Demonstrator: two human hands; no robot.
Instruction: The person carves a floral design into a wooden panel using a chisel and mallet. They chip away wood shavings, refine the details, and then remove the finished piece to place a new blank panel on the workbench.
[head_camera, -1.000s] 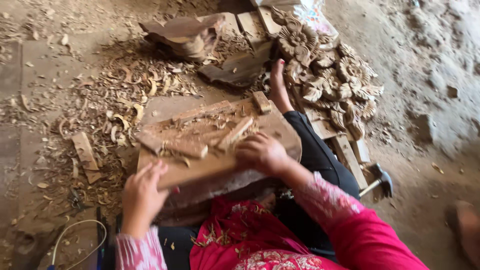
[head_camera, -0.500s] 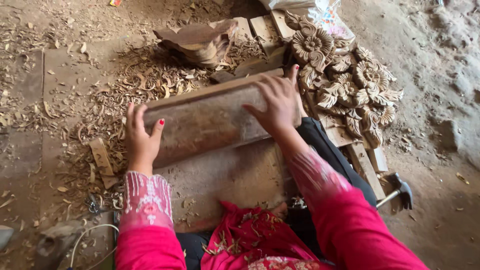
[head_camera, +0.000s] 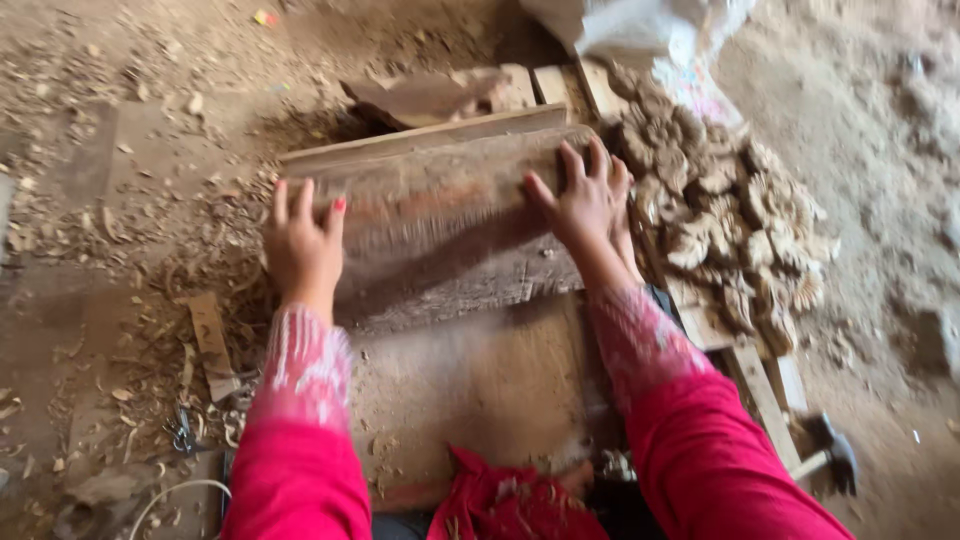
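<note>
Here, from the head view, the left hand (head_camera: 300, 245) and right hand (head_camera: 583, 198) press spread fingers flat on a rough, weathered rectangular wooden plank (head_camera: 440, 200) (tilted on edge) beside a heap of carved wooden rosettes (head_camera: 730, 215), above a dusty floor (head_camera: 120, 200) of curled shavings.

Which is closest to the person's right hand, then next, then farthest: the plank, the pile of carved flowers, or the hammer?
From the right hand:
1. Wooden plank, under its palm.
2. Carved flower pile, just to its right.
3. Hammer, far down at the lower right.
</note>
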